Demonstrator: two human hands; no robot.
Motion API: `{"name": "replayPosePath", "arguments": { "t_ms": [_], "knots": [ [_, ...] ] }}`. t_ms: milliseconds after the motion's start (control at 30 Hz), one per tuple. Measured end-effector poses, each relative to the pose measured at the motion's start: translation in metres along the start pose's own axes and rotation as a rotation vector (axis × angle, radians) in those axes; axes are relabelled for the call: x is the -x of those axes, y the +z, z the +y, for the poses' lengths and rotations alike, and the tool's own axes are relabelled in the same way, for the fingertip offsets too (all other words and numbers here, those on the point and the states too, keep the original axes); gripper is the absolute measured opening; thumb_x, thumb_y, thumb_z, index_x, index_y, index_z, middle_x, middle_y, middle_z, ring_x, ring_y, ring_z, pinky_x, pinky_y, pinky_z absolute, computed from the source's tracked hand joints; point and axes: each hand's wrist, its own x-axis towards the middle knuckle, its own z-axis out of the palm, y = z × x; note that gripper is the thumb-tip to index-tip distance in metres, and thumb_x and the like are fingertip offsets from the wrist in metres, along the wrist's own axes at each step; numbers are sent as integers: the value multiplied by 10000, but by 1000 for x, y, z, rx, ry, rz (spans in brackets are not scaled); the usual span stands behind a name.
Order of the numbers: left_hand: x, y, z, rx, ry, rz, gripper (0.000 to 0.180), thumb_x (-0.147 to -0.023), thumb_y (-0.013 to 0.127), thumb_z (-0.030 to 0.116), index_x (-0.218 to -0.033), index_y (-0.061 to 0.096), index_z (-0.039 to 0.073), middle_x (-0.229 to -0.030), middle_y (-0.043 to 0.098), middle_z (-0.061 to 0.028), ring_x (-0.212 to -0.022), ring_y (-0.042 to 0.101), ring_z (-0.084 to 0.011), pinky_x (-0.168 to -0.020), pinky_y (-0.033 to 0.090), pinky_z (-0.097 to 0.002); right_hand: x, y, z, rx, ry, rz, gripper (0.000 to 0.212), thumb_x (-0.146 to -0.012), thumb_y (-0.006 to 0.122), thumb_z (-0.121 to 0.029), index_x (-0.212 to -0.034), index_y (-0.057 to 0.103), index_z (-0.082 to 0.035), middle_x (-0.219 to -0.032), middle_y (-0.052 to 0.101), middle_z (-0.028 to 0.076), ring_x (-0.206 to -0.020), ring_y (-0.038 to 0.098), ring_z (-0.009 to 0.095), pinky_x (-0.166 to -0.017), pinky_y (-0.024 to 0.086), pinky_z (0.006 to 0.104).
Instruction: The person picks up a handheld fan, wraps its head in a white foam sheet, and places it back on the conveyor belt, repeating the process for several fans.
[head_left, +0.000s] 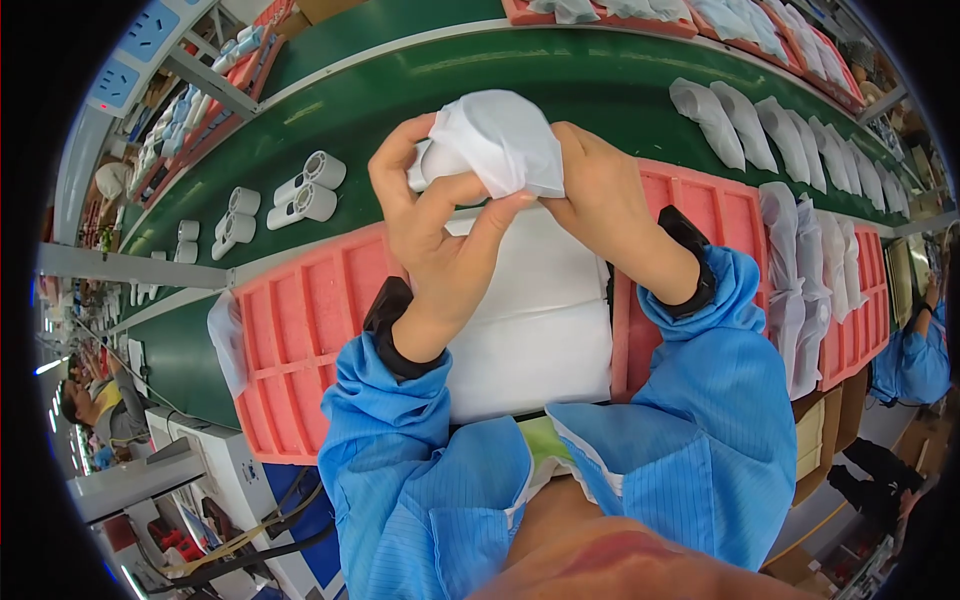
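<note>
Over the green belt, both of my hands hold a thin white bag point(500, 130) with a white plastic part point(440, 160) partly inside it. The part's left end shows past the bag's edge; the rest is covered. My left hand point(440, 235) pinches the bag's near edge between thumb and fingers, with its index finger bent round the part. At the bag's right side my right hand point(605, 195) is closed on it, its fingertips mostly hidden behind. Below the hands lies a stack of flat white bags point(535, 345).
Red compartment trays point(300, 345) flank the stack. Several white tubular parts point(315, 185) stand on the green belt point(400, 85) to the left. Bagged parts point(735, 125) line up at the right, and more point(790, 270) lie on the right tray. A metal post point(130, 265) juts in from the left.
</note>
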Motion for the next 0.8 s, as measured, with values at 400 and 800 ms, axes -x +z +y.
{"name": "replayPosePath", "arguments": {
  "t_ms": [400,800],
  "knots": [
    [-3,-13,2,-102,-221,33,221,-664,831,81,-818,674,55,-937,472,-38,-827,498,-157,-698,403,-260,2,-15,-4,-394,242,-261,334,-786,708,-117,-1053,564,21,-853,655,138,-735,644,230,-661,481,320],
    [-9,-10,-28,789,-944,-109,193,-853,719,171,-943,626,26,-938,587,17,-758,514,-90,-665,409,-215,-15,-39,39,-709,225,-913,382,-830,708,-210,-1107,566,12,-969,628,97,-889,574,155,-760,470,300]
  ]
}}
